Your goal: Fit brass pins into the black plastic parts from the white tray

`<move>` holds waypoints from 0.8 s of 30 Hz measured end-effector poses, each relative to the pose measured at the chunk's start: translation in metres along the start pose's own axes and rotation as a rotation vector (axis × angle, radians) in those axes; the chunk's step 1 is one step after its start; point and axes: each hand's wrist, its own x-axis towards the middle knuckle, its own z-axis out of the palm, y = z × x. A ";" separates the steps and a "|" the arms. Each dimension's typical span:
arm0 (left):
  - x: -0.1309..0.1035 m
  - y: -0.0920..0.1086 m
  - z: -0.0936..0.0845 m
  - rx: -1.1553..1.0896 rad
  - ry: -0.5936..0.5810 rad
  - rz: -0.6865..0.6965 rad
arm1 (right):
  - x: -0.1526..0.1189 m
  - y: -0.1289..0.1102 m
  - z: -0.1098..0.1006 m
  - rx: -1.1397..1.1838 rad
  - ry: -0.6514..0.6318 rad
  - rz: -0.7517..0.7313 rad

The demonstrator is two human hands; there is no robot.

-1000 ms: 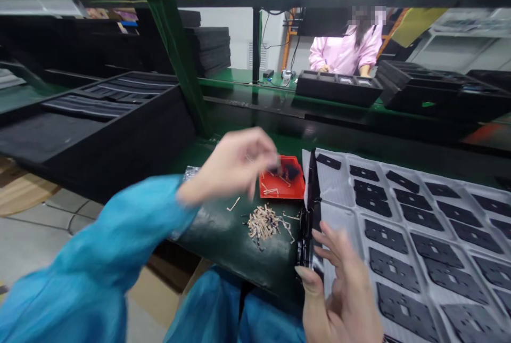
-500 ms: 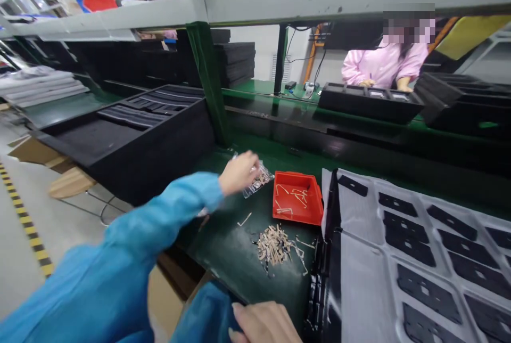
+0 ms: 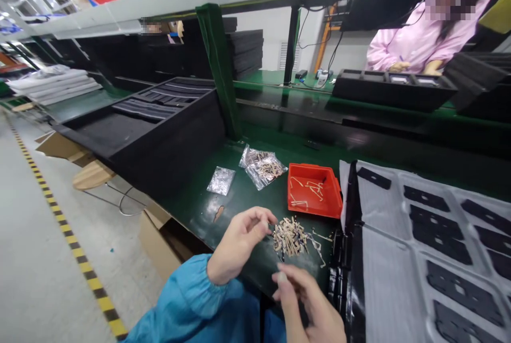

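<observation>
A loose pile of small beige-and-black strips (image 3: 290, 237) lies on the green tabletop (image 3: 255, 271). My left hand (image 3: 241, 239) is at the pile's left edge, thumb and fingertips drawn together; whatever is between them is too small to make out. Below the pile, near the table's front edge, my right hand (image 3: 309, 305) has its thumb and forefinger close together in a pinch, and I cannot tell what they hold. Behind the pile sits a red tray (image 3: 294, 206) with several thin beige strips in it. Clear plastic bags (image 3: 263, 167) of similar strips lie left of the tray.
Another small clear bag (image 3: 221, 180) lies farther left. A large black bin (image 3: 171, 146) and a green post (image 3: 219, 76) bound the left side. On the right stands a pale moulded tray (image 3: 393, 263) with flat black parts. Across the bench, a co-worker in pink (image 3: 415, 39) handles a black box.
My left hand has come back from the plastic bags to the pile's left edge. My right hand has risen toward the pile, its fingers now pinched. The view has shifted slightly.
</observation>
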 end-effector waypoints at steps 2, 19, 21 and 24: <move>-0.010 0.018 -0.011 -0.097 -0.098 0.094 | 0.004 -0.007 -0.006 0.026 -0.015 0.102; 0.027 0.034 -0.049 -0.130 -0.617 0.572 | 0.026 -0.013 -0.035 0.037 -0.425 -0.001; 0.030 0.035 -0.051 -0.124 -0.645 0.594 | 0.029 -0.011 -0.037 0.032 -0.481 -0.010; 0.031 0.035 -0.053 -0.113 -0.665 0.624 | 0.034 -0.008 -0.040 0.056 -0.570 -0.049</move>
